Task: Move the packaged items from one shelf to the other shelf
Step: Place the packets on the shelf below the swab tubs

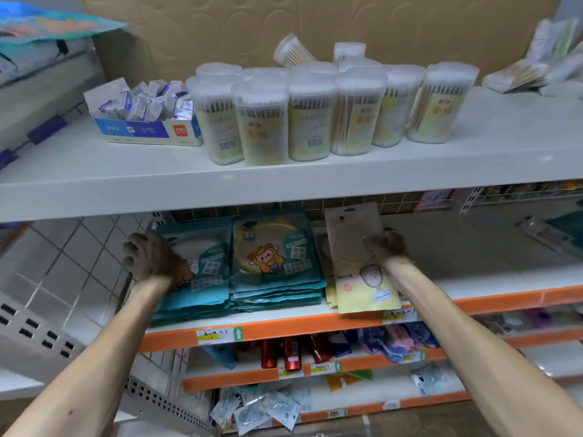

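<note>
Two stacks of teal packets lie on the orange-edged shelf [347, 321]. My left hand [153, 255] rests on top of the left teal stack [195, 291], fingers spread over its left edge. The right teal stack [273, 257] shows a cartoon figure. My right hand [386, 247] grips a cream and yellow packet [359, 260] by its right edge, tilted up above the few yellow packets [329, 294] lying there. The white upper shelf [157, 190] carries other goods.
On the white upper shelf stand several clear tubs of cotton swabs [310, 118] and a blue-and-white open box of small sachets [148, 121]. Loose packs lie at its far right [536, 74]. Lower shelves hold red bottles [293, 354] and small packets [258, 411]. A perforated metal side panel [47, 335] stands left.
</note>
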